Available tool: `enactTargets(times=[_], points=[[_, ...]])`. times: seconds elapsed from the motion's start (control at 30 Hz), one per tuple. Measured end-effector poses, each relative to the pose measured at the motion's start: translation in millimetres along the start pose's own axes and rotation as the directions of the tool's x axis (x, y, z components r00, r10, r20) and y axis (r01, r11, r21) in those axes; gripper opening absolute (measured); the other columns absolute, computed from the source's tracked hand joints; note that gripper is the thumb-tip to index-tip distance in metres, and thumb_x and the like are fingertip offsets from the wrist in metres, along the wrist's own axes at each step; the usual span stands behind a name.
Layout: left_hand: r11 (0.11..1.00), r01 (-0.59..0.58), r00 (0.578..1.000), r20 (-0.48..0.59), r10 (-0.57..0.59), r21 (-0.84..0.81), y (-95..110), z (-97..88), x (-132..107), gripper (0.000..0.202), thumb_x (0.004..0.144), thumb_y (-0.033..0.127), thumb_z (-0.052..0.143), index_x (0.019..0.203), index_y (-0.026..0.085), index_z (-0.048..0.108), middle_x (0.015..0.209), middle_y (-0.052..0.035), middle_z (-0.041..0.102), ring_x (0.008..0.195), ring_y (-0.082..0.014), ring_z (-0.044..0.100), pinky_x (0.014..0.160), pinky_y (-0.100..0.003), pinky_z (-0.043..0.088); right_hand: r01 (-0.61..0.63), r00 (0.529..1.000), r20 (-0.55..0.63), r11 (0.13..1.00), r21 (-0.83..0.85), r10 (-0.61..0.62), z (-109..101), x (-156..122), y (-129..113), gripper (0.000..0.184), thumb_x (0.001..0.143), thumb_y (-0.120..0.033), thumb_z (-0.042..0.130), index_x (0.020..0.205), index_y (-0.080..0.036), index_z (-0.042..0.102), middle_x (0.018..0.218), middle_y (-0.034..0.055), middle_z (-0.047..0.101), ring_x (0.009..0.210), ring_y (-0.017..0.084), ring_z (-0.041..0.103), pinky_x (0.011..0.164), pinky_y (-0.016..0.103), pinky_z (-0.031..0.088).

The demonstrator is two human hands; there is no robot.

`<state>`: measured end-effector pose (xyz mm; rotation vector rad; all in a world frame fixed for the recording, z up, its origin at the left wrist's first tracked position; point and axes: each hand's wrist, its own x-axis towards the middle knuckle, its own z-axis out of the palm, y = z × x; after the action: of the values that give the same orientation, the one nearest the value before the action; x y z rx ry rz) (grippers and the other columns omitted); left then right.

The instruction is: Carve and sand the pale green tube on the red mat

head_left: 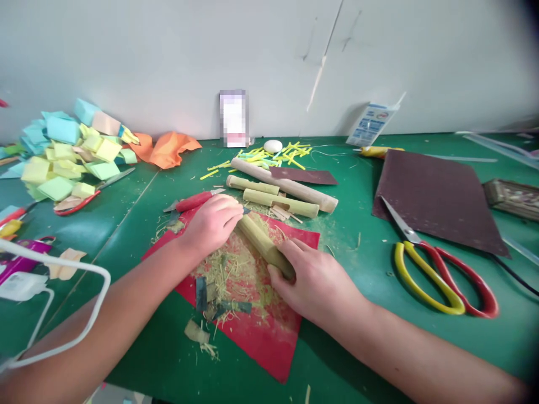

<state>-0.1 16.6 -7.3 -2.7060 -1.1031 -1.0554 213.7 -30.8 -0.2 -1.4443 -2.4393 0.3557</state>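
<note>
A greenish-yellow bamboo tube [261, 240] slants over a red paper sheet [273, 350] strewn with fine shavings. My right hand [314, 275] is wrapped round its near end. At the far end, my left hand [214, 221] is closed, with a small dark grey scrap of sandpaper [246, 211] showing at the fingertips against the bamboo. Several dark torn scraps [201, 293] lie among the shavings. Just beyond my left hand is a red-handled knife [193, 201]. Two cut bamboo pieces [290, 203] and a longer pale stick [290, 186] lie behind the tube.
Large scissors [438, 275] with yellow and red handles rest at right, their tip on a dark brown sheet [433, 196]. Folded paper blocks [63, 151] pile up at left by orange paper [166, 148]. A phone [234, 119] leans on the wall; a white wire frame [105, 280] stands near left.
</note>
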Motion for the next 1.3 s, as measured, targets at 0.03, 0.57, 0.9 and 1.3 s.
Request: enactTargets(times=[0.03,0.57,0.9,1.3], points=[[1.000,0.006,1.000,0.003,-0.006,0.001,-0.1,-0.2,0.0,0.016,0.090,0.016,0.050,0.094,0.016,0.065,0.096,-0.0081,0.067,0.097,-0.0200,0.058,0.090,-0.040,0.050,0.002,1.000,0.001,1.000,-0.001,-0.002,-0.1,-0.2,-0.2,0.009,0.079,-0.029,0.047,0.079,-0.020,0.047,0.079,0.0029,0.059,0.064,0.014,0.053,0.056,0.027,0.032],[0.999,-0.028,0.999,0.035,0.029,-0.025,2.9,-1.4,-1.4,0.014,0.089,0.014,0.051,0.094,0.013,0.065,0.096,-0.0085,0.067,0.097,-0.0197,0.057,0.090,-0.039,0.049,0.021,1.000,-0.003,0.999,0.038,-0.021,0.9,-2.0,-2.6,0.006,0.078,-0.026,0.048,0.080,-0.020,0.048,0.077,0.0019,0.057,0.064,0.014,0.052,0.055,0.026,0.032],[0.999,-0.011,1.000,0.016,0.012,-0.045,4.2,0.0,-1.3,0.014,0.089,0.014,0.051,0.093,0.014,0.065,0.094,-0.0081,0.067,0.096,-0.0192,0.058,0.090,-0.039,0.049,0.008,1.000,-0.012,1.000,0.029,-0.008,0.4,-0.6,-4.7,0.007,0.079,-0.026,0.047,0.078,-0.020,0.047,0.077,0.0022,0.056,0.063,0.014,0.052,0.055,0.026,0.032],[0.998,-0.015,1.000,0.026,0.017,-0.061,5.0,-1.7,-3.1,0.015,0.089,0.013,0.051,0.095,0.013,0.065,0.096,-0.0085,0.067,0.097,-0.0196,0.057,0.090,-0.040,0.050,0.007,1.000,0.015,1.000,0.028,-0.007,-0.4,-0.6,-5.6,0.009,0.079,-0.026,0.046,0.081,-0.019,0.050,0.080,0.0039,0.058,0.066,0.016,0.054,0.056,0.027,0.034]])
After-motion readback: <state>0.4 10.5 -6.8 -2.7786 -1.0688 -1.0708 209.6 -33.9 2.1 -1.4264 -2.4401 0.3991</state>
